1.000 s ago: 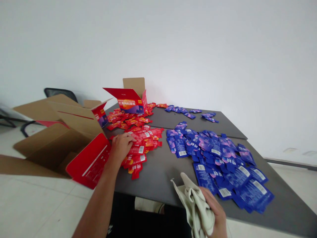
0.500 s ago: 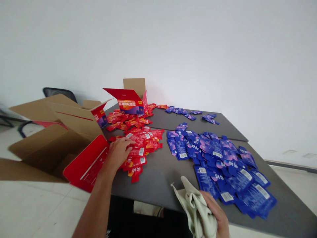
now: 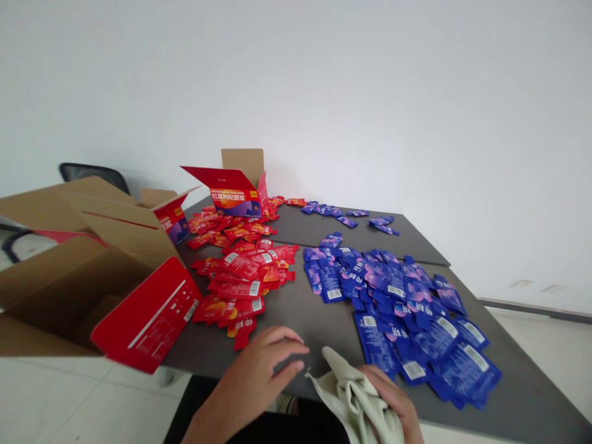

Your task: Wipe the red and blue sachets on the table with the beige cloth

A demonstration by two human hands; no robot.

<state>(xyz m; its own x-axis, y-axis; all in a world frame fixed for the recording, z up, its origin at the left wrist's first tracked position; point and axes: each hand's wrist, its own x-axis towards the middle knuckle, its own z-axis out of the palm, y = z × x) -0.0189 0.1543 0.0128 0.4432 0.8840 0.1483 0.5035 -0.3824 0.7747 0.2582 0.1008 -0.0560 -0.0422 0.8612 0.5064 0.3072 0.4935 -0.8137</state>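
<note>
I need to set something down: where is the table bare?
Between the red sachets and the blue pile, the grey table is bare, though the left hand and pale fabric crowd that strip's near end. On the far tabletop, another patch separates that pile from the rear blue sachets. The left is crowded: red sachets beside open boxes.

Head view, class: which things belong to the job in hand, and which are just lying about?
In the job, judging by the hands now:
- pale cloth, held by the right hand
- left hand, partly open beside it

Apparently just lying about:
- red sachets and blue sachets on the table
- open boxes
- chair
</note>
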